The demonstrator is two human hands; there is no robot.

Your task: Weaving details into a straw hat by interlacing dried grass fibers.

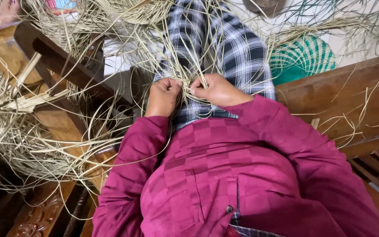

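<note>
Wooden bench [330,101]: broad brown seat and slats, spreading out on both sides of the hands and behind them; loose pale strands scattered across the plank to the right.

Magenta shirt [224,175]: checked weave, filling the near foreground below the hands, both sleeves running up to the wrists.

Plaid cloth [237,48]: dark blue and white, draped over the lap, stretching away beyond the hands and showing between them.

Heap of loose straw [27,131]: tangled pale fibres piled over the bench arm, well off to the left of the left hand; unworked, as far as can be told.

Green woven piece [303,59]: round, teal with a paler pattern, lying beyond and to the right of the right hand, partly under stray strands; looks finished or nearly so, though its far edge is hidden.

Straw strands in work [188,74]: thin pale bundle rising fan-wise from between the hands and over the plaid cloth; free ends long and unbraided, any woven part hidden under the fingers. Judged early in the piece, most of the length left to work.

Left hand [163,94]: curled into a fist, clamped on the strands.

Right hand [218,91]: just beside the left, fingertips pinching the same bundle, knuckles nearly touching the other hand.
</note>
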